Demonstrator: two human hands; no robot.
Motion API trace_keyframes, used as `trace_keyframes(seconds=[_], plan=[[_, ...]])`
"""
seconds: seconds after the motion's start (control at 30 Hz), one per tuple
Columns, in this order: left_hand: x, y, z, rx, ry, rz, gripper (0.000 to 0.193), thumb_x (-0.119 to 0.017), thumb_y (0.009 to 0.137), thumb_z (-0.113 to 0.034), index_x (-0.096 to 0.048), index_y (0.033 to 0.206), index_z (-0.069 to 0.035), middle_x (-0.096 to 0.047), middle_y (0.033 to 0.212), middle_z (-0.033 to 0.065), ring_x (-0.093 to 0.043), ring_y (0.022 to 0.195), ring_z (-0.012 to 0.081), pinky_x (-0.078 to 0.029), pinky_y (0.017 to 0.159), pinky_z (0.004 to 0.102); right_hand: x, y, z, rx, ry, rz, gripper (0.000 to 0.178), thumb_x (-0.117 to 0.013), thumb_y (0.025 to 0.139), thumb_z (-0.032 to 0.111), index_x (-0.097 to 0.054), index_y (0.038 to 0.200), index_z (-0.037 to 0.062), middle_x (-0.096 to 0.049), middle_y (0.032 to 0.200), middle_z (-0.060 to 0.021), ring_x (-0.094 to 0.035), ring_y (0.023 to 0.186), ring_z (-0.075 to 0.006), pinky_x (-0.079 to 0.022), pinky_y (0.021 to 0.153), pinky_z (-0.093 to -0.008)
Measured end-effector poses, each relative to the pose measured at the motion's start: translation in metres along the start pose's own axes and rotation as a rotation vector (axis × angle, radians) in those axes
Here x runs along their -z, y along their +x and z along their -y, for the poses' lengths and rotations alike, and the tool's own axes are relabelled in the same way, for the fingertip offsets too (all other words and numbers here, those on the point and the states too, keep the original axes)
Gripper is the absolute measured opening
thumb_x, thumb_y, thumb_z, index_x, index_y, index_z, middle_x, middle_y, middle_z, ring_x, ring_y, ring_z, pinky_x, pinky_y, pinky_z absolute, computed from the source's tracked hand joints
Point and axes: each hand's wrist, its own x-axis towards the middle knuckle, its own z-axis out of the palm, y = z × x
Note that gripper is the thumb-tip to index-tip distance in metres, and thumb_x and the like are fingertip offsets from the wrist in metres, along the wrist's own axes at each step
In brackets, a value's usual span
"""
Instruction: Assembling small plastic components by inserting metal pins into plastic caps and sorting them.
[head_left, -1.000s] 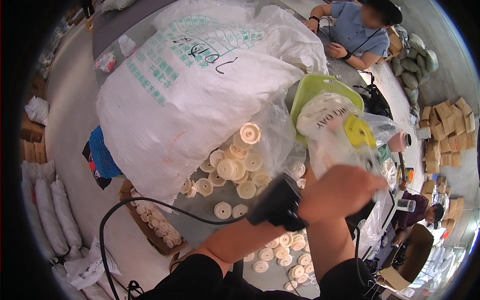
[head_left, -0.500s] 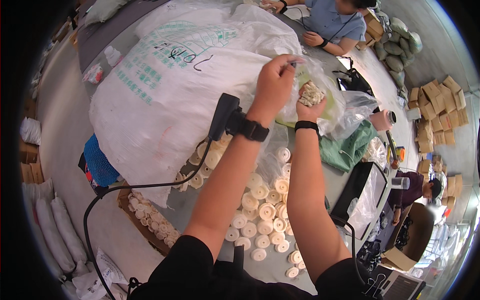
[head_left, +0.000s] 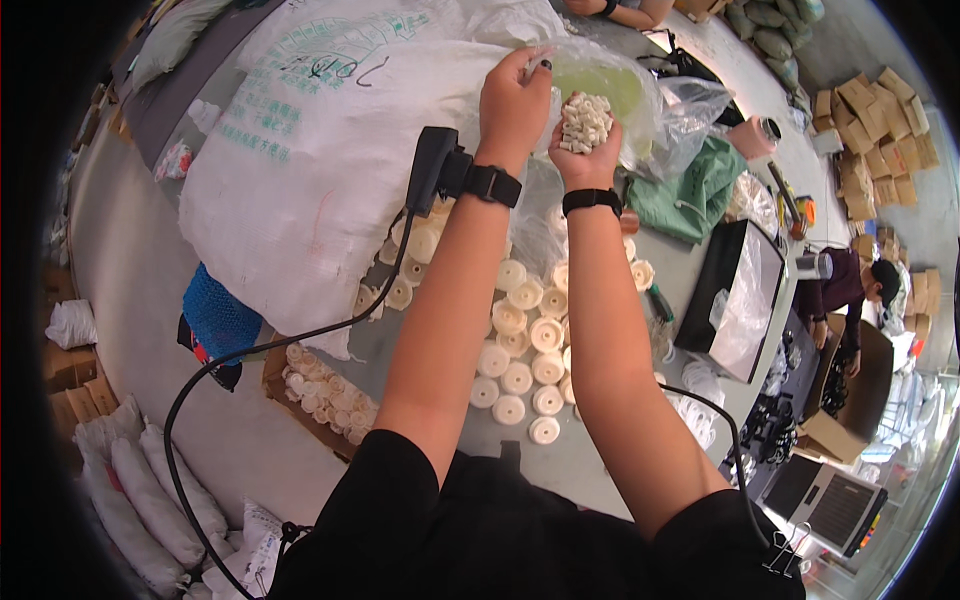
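Observation:
My left hand (head_left: pixel 515 112) is closed, its thumb and fingers pinching the edge of a clear plastic bag (head_left: pixel 648 118). Something yellow-green (head_left: pixel 618 88) shows through the film beyond my hands. Close beside it, my right hand (head_left: pixel 592 168) is turned palm up with fingers curled round a heap of small white pieces (head_left: pixel 586 124), short and tube-like. Below my hands, many cream round plastic wheels (head_left: pixel 546 334) lie on the grey table (head_left: pixel 590 452), some partly hidden by my right forearm.
A big white woven sack (head_left: pixel 300 215) fills the table's left side. A carton of cream parts (head_left: pixel 325 400) stands below it. To the right lie a green cloth (head_left: pixel 685 190), a black tray (head_left: pixel 733 290) and a pink bottle (head_left: pixel 752 138). Co-workers sit opposite and at right.
The view has shifted, so the table things sit higher in the picture. My right hand has drawn back a little toward me, and more of its white pieces show. My left hand still pinches the film.

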Motion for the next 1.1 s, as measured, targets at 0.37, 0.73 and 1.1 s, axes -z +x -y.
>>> trace_keyframes(seconds=[0.37,0.73,1.1], plan=[[-0.006,-0.09,-0.022,-0.421,0.565,-0.307,0.031,-0.06,0.077,-0.02,-0.058,0.106,-0.008,-0.046,0.116,0.015,-0.039,0.11,0.034,-0.03,0.094,0.0428,0.02,-0.075,-0.015,0.067,-0.064,-0.051,0.026,-0.041,0.085,0.033,-0.058,0.095,0.0164,-0.063,0.096,-0.0061,-0.06,0.089,-0.0229,-0.051,0.074,-0.0384],[-0.033,-0.173,-0.015,-0.43,0.52,-0.227,0.026,-0.056,0.073,-0.014,-0.059,0.099,-0.009,-0.048,0.113,0.012,-0.038,0.107,0.0309,-0.029,0.093,0.0422,0.049,-0.13,-0.002,0.126,-0.069,0.019,0.031,-0.044,0.087,0.033,-0.052,0.109,0.0135,-0.06,0.105,-0.0106,-0.058,0.089,-0.0264,-0.05,0.075,-0.0389],[-0.059,-0.223,0.009,-0.107,0.173,0.39,0.025,-0.061,0.08,-0.02,-0.062,0.1,-0.006,-0.062,0.1,0.009,-0.054,0.097,0.0252,-0.041,0.087,0.0344,0.088,-0.208,0.009,0.286,-0.055,-0.142,0.03,-0.047,0.087,0.031,-0.053,0.106,0.0085,-0.059,0.103,-0.0068,-0.057,0.095,-0.0207,-0.047,0.083,-0.0334]])
